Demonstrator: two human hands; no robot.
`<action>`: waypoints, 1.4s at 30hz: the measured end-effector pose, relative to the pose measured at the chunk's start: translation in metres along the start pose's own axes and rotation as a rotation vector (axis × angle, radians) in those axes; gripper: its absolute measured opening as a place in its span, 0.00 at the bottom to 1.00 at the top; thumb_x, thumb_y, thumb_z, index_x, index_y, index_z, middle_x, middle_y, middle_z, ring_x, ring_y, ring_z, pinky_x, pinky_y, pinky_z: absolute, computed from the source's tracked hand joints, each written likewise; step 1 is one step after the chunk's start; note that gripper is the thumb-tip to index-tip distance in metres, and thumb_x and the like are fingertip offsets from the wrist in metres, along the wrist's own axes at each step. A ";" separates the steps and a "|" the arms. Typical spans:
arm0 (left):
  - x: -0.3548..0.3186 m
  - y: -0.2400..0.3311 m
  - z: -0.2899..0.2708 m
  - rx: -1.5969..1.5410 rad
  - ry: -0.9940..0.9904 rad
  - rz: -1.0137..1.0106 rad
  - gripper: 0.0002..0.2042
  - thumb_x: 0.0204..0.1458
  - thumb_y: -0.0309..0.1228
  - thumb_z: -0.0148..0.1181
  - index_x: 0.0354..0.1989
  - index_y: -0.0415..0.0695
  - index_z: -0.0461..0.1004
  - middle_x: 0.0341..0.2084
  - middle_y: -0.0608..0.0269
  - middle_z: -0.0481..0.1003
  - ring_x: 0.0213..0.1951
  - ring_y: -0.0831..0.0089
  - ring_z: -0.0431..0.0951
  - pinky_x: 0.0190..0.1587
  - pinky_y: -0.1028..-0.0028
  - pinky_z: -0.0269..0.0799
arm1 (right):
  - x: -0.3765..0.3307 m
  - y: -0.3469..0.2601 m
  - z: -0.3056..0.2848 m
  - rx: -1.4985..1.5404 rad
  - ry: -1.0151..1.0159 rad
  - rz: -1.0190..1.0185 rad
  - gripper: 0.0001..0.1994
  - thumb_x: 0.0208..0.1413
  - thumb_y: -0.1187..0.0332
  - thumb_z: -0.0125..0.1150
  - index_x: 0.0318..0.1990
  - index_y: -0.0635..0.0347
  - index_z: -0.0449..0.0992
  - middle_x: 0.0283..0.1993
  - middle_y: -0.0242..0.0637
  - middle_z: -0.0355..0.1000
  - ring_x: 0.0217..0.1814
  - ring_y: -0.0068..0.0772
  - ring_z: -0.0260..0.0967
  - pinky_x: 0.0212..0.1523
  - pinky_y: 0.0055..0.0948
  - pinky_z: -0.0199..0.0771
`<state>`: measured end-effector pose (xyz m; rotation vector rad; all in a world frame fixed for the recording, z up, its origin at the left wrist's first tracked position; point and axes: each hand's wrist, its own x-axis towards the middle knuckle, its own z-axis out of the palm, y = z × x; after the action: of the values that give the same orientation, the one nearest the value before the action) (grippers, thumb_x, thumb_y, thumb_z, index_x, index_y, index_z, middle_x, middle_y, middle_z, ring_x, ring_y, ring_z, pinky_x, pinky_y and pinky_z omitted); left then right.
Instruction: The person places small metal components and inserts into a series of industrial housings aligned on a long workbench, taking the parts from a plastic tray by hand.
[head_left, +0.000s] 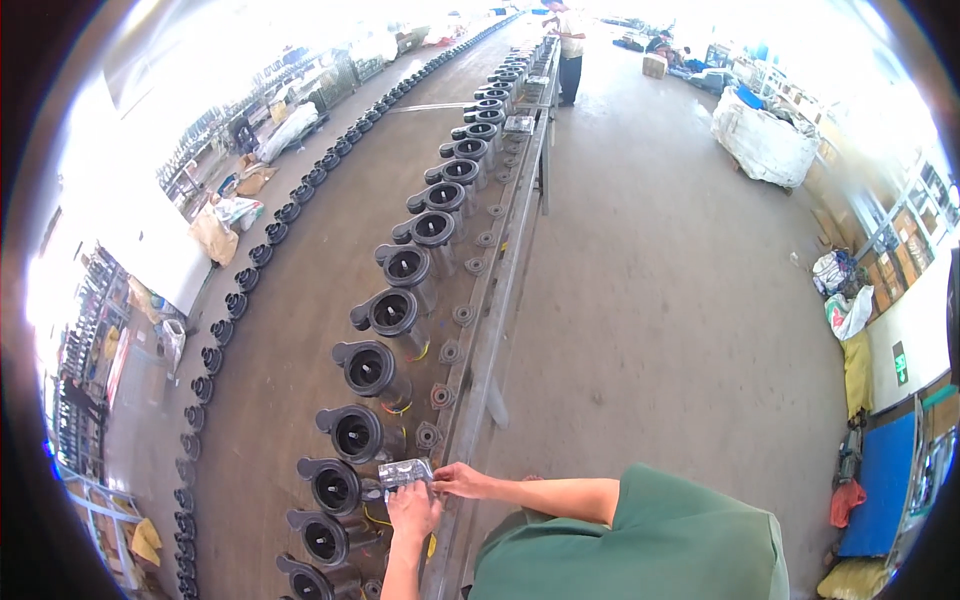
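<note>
Left hand (413,510)'s half-curled at that shiny tray (405,470), right hand (459,481)'s bunched by its corner, can't tell if gripping; careless shove might bump the black housing (336,487).

Long metal-edged bench (497,305): row of black housings (370,370), round flanges (441,397) alongside.

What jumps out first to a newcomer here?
Most likely the long line of dark, round-topped housings, running from the lower middle up to the top centre, with a second row of smaller dark parts curving along its left. Then, at lower centre, the left hand on a shiny, silvery piece, the right hand at its right edge.
</note>
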<state>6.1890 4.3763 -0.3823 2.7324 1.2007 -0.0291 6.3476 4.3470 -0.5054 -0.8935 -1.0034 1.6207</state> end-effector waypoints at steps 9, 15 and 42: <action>0.023 -0.007 0.029 -0.030 -0.224 -0.130 0.12 0.54 0.37 0.58 0.33 0.41 0.81 0.31 0.42 0.82 0.37 0.46 0.84 0.42 0.51 0.80 | -0.012 0.001 -0.009 -0.250 0.098 -0.019 0.13 0.65 0.63 0.63 0.42 0.67 0.81 0.30 0.26 0.73 0.34 0.17 0.67 0.37 0.28 0.72; 0.010 -0.015 0.066 -0.092 -0.086 -0.054 0.13 0.54 0.38 0.57 0.30 0.41 0.79 0.28 0.42 0.81 0.33 0.44 0.83 0.37 0.49 0.79 | -0.017 0.008 -0.002 -0.549 0.249 0.071 0.11 0.58 0.63 0.63 0.40 0.61 0.83 0.28 0.43 0.77 0.32 0.22 0.71 0.37 0.37 0.75; 0.039 -0.060 0.172 -0.350 -0.125 -0.393 0.12 0.46 0.40 0.61 0.25 0.44 0.81 0.33 0.47 0.81 0.40 0.53 0.82 0.42 0.53 0.75 | 0.046 0.024 0.007 -1.290 -0.499 -0.737 0.22 0.55 0.64 0.59 0.59 0.50 0.75 0.62 0.40 0.71 0.68 0.48 0.65 0.67 0.49 0.65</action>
<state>6.1791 4.4193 -0.5633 2.1377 1.5209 -0.0319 6.3215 4.3865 -0.5282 -0.7058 -2.4732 0.4098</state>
